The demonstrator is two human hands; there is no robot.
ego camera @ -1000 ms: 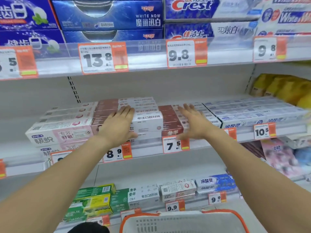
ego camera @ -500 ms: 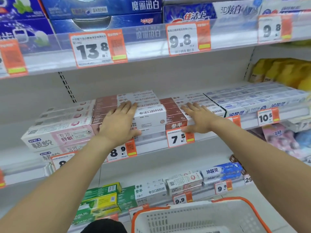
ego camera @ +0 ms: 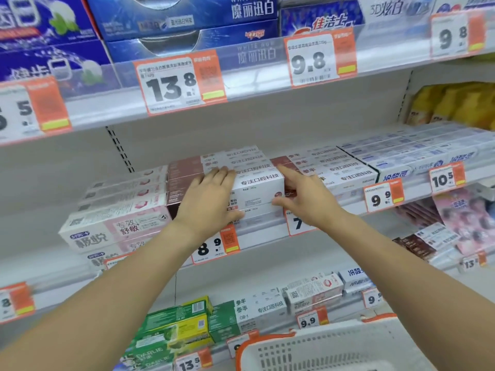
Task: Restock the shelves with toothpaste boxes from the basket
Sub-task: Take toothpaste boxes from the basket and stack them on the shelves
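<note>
Both hands bracket the front white-and-maroon toothpaste box [ego camera: 258, 188] atop the middle shelf's [ego camera: 267, 236] stack, left hand [ego camera: 211, 199] flat across its left part, right hand [ego camera: 308, 199] loosely fingering its right end (long axis left-right), basket [ego camera: 334, 346] below.

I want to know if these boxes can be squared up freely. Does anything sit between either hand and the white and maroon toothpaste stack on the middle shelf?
Nothing visible does. The left hand lies directly on the toothpaste stack, and the right hand touches its right end.
</note>
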